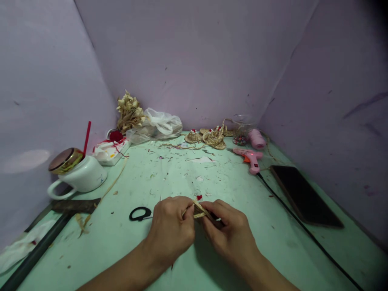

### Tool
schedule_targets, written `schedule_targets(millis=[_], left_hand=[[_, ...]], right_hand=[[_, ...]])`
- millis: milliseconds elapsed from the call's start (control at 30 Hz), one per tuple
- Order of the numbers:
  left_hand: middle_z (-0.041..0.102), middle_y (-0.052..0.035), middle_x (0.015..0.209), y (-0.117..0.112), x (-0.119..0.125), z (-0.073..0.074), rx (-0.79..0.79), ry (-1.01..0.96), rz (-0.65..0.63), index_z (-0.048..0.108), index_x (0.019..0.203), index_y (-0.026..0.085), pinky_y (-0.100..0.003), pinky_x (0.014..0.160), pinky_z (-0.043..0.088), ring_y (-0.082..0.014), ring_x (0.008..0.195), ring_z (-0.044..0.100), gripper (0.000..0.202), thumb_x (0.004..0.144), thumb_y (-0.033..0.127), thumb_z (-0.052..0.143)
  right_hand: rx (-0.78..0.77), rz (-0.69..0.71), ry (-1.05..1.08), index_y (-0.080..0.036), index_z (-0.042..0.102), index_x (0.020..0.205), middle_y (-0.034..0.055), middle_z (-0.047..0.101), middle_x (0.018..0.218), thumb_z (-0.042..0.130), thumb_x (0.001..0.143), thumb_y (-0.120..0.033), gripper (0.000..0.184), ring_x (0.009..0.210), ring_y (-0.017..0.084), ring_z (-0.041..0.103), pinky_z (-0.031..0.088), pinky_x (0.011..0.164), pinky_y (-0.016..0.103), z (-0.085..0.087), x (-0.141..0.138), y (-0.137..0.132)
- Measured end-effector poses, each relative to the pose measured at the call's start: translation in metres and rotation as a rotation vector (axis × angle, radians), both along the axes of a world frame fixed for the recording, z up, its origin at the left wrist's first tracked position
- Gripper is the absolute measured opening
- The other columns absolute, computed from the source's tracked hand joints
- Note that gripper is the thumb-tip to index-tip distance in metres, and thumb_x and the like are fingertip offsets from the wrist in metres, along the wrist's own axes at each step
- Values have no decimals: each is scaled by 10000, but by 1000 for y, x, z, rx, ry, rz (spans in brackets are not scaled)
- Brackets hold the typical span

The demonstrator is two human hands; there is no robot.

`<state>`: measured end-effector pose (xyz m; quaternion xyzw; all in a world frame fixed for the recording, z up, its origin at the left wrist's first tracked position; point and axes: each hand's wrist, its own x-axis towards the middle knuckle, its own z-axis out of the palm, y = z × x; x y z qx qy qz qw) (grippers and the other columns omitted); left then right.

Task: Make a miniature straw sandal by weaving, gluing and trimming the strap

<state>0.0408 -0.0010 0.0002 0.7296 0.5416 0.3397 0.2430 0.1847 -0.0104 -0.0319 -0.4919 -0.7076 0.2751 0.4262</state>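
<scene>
Close to the near edge, the left hand (171,226) and right hand (232,234) are meeting over the green table (169,169). Fingers of both hands are pinching together on a small straw piece (200,211), which is sitting between the two sets of fingertips. Black scissors (140,213) are lying just left of the left fingers. A pink glue gun (250,157) is resting well beyond the right fingers, with a dark phone (304,194) off to their right.
</scene>
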Motion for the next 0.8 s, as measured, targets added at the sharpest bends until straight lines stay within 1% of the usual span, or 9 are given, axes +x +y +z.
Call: schedule_targets(millis=[133,200,300,400,500,600,733,800], left_hand=[[662,-25,647,0,-1,4,-13,89,-58,692,760,196,-242,583,406,-157,617,580,314,724,92,398],[676,-18,681,2,-3,8,-43,131,-28,692,792,206,-251,604,416,-159,647,595,330,728,101,386],[675,-2,687,6,-4,14,-106,200,40,684,851,225,-269,612,421,-165,638,595,244,730,202,473],[659,13,631,10,-3,16,-189,196,87,687,797,242,-271,574,411,-161,585,579,182,725,311,534],[675,1,646,11,0,11,-227,142,118,695,732,242,-267,568,411,-165,607,590,179,738,304,527],[680,-22,660,8,2,6,-174,116,111,692,695,210,-264,572,415,-165,623,592,195,737,221,501],[642,-30,599,6,2,5,-30,106,18,657,627,167,-241,544,405,-143,577,562,229,733,133,457],[621,-23,571,6,2,6,-14,109,-20,643,618,162,-226,522,395,-131,550,545,231,735,120,449]], right_hand=[[35,-58,17,-177,671,878,24,581,641,524,768,-180,184,556,130,536,409,504,233,0,0,2],[57,-54,16,-172,666,882,23,581,643,521,767,-177,185,545,127,536,410,497,230,0,0,2],[79,-49,-12,-162,651,905,35,600,683,510,771,-163,195,566,132,550,421,513,234,0,0,1],[89,-48,-49,-158,641,914,48,624,733,505,765,-141,202,615,146,574,436,541,244,1,0,0],[97,-29,-63,-159,637,931,53,636,761,497,764,-122,221,643,153,588,447,562,251,1,0,0],[102,-16,-51,-153,641,933,53,628,747,496,763,-115,227,623,146,580,446,553,248,2,-1,0],[104,-27,-9,-146,659,894,35,580,661,510,760,-129,201,546,127,537,418,495,234,1,-1,-2],[98,-35,9,-145,666,884,28,566,636,515,762,-140,194,525,122,524,407,479,230,1,-1,-2]])
